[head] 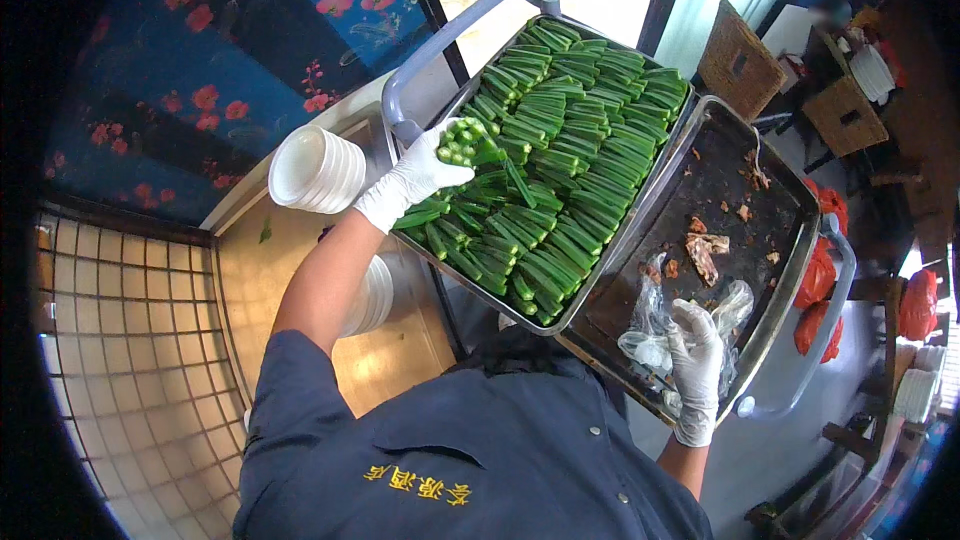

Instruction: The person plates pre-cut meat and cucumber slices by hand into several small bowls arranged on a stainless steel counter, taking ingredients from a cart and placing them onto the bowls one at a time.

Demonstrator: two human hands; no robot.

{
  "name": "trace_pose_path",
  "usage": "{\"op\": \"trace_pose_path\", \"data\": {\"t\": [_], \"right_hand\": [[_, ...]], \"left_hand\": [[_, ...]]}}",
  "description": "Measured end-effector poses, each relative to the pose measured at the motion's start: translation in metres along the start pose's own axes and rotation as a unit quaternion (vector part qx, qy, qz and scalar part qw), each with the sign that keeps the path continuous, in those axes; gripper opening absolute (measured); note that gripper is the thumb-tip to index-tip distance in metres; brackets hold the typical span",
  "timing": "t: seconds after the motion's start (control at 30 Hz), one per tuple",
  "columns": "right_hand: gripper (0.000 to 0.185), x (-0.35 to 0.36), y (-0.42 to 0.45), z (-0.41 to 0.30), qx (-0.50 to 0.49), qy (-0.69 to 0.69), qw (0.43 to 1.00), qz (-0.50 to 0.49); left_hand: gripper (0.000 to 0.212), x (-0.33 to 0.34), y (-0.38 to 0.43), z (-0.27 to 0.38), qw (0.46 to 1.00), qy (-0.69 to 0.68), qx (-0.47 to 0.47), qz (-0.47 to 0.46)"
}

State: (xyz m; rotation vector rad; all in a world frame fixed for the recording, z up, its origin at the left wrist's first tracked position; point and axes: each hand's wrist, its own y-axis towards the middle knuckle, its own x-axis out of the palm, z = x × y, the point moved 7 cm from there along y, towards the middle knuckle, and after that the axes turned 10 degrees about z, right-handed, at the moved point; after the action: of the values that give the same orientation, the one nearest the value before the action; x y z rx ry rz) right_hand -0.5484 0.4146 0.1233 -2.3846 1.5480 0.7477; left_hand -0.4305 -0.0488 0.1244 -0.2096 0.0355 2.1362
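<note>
A metal tray (564,321) full of green okra pods (555,112), laid in rows, rests on a cart. My left hand (420,172), in a white glove, holds a bunch of okra (463,141) over the tray's left side, cut or stem ends facing up. My right hand (694,352), also gloved, hovers or rests over crumpled clear plastic (649,349) at the near end of a dark second tray (731,157); its fingers are curled, and whether they grip the plastic I cannot tell. Meat scraps (703,253) lie in that dark tray.
Stacked white bowls (319,169) stand left of the okra tray, with another stack (369,296) below my left forearm. Grey cart handles (442,41) rise at both ends. Woven chairs (739,60) and red bags (821,277) are at the right, a flowered panel (202,97) at the left.
</note>
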Motion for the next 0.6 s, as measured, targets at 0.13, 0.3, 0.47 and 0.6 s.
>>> {"op": "trace_pose_path", "data": {"t": [0.13,0.3,0.47,0.6], "right_hand": [[0.028,0.002,0.004,-0.012,-0.010,-0.013,1.000,-0.008],[0.027,0.004,0.011,-0.017,-0.015,0.029,0.999,-0.030],[0.027,0.012,0.022,-0.039,-0.048,0.032,0.997,-0.059],[0.027,0.026,0.025,-0.054,-0.064,0.023,0.994,-0.089]], "left_hand": [[0.056,-0.002,-0.012,0.013,0.984,-0.168,-0.031,0.045],[0.051,-0.010,-0.019,0.046,0.976,-0.212,0.004,0.045],[0.059,-0.025,-0.028,0.099,0.952,-0.295,0.067,0.043],[0.061,-0.049,-0.038,0.114,0.944,-0.310,0.098,0.051]]}}
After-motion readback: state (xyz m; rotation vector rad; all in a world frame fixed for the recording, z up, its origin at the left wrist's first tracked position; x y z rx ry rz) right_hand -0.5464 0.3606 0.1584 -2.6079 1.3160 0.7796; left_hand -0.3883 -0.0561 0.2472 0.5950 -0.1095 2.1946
